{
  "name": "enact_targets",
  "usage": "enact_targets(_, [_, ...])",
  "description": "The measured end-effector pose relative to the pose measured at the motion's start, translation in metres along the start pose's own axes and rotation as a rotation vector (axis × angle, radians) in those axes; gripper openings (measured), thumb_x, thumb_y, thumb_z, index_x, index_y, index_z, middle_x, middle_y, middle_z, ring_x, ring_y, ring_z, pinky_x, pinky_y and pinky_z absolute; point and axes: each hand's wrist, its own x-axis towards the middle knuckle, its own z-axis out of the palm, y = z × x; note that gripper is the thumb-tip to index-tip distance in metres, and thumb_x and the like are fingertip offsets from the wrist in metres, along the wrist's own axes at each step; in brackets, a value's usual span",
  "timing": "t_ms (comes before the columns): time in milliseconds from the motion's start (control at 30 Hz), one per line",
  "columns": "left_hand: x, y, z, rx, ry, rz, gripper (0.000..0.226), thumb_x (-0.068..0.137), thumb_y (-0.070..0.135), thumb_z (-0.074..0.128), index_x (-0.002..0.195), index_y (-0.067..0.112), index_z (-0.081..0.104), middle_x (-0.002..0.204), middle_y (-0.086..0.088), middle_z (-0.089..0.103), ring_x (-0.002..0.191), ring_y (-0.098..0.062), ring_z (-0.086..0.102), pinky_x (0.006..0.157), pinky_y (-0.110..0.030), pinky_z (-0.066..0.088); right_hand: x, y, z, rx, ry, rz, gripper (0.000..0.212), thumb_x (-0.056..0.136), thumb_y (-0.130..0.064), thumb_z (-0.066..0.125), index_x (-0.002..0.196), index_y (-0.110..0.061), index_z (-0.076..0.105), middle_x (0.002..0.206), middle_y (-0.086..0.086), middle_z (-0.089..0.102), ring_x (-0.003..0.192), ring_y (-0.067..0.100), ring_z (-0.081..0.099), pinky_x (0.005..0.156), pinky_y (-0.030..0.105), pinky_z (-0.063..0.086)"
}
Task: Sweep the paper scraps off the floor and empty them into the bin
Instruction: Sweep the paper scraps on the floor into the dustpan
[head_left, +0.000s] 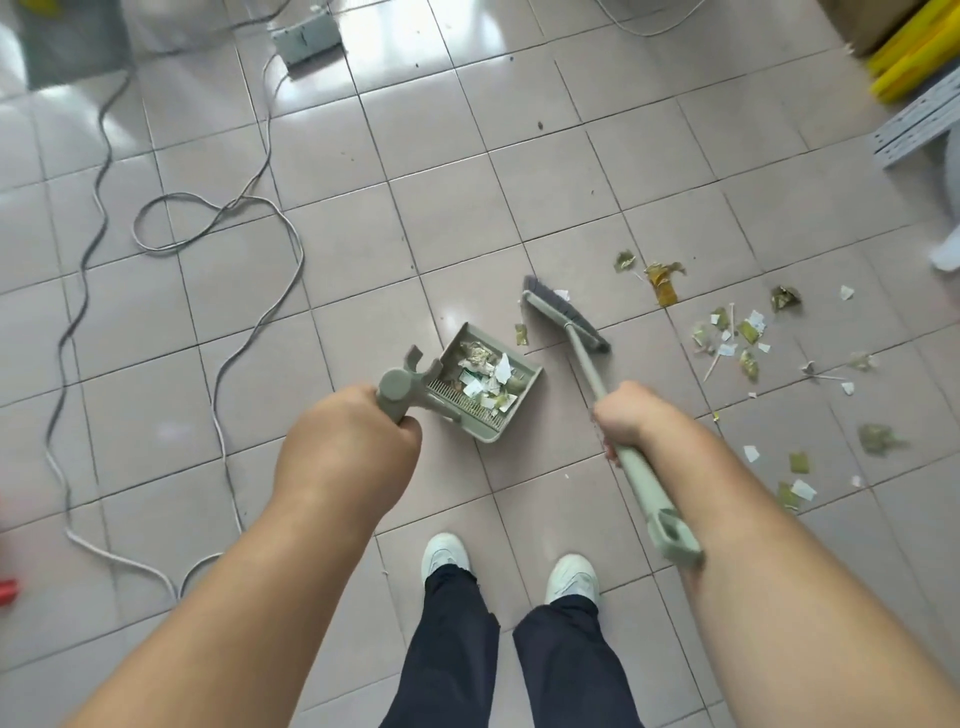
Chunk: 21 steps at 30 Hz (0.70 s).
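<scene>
Mid-frame: left hand (348, 441) gripping dustpan (488, 379), right hand (626, 421) gripping broom (566, 319); paper scraps (737, 338) light, flyaway — sweep gently.

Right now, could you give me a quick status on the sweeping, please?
Left hand grips dustpan, partly loaded. Right hand grips broom. Scraps remain right of broom. Cables far left.

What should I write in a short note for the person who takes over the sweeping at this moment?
Left hand grips the dustpan handle; the pan sits on the floor, already holding some scraps.
Right hand grips the broom handle; the brush head is just right of the pan.
Done: part of the paper is in the pan.
Left: one scrap between pan and brush, and the scattered scraps further right, still on the tiles. Then empty the pan into the bin, which is not in view.
</scene>
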Motion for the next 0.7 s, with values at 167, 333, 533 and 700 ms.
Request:
enact_targets(167, [0.014,0.001,-0.010,0.005,-0.043,0.034,0.016,0.078,0.031,0.046,0.067,0.020,0.048,0.058,0.002,0.055,0.054,-0.015,0.049,0.042,-0.022,0.028,-0.044,0.012,0.009,0.132,-0.039,0.025,0.012,0.090,-0.005,0.038,0.085,-0.012,0.046,0.064,0.014,0.049,0.029,0.017,0.048,0.037,0.018,0.041])
enact_targets(333, [0.021,0.000,-0.014,-0.020,-0.072,0.060,0.017,0.078,0.028,0.047,0.064,0.019,0.046,0.060,0.002,0.054,0.060,-0.023,0.054,0.044,-0.023,0.031,-0.061,0.000,-0.021,0.238,0.026,-0.007,0.015,0.088,-0.003,0.040,0.080,-0.012,0.050,0.056,0.012,0.046,0.021,0.015,0.042,0.033,0.016,0.038])
enact_targets(533, [0.021,-0.003,-0.013,-0.038,-0.070,0.088,0.015,0.078,0.031,0.047,0.068,0.020,0.047,0.063,0.002,0.056,0.064,-0.027,0.058,0.048,-0.026,0.036,-0.026,-0.052,0.002,-0.008,0.027,-0.045,0.029,0.093,-0.003,0.034,0.117,0.008,0.046,0.061,0.020,0.051,0.050,0.027,0.054,0.054,0.034,0.046])
enact_targets(700, [0.024,-0.007,-0.013,-0.023,-0.060,0.098,0.019,0.079,0.032,0.048,0.064,0.021,0.043,0.060,0.003,0.053,0.059,-0.024,0.053,0.044,-0.024,0.030,-0.040,-0.062,0.025,-0.156,-0.089,-0.033,0.030,0.092,-0.002,0.034,0.113,0.011,0.051,0.059,0.019,0.055,0.064,0.033,0.059,0.063,0.039,0.050])
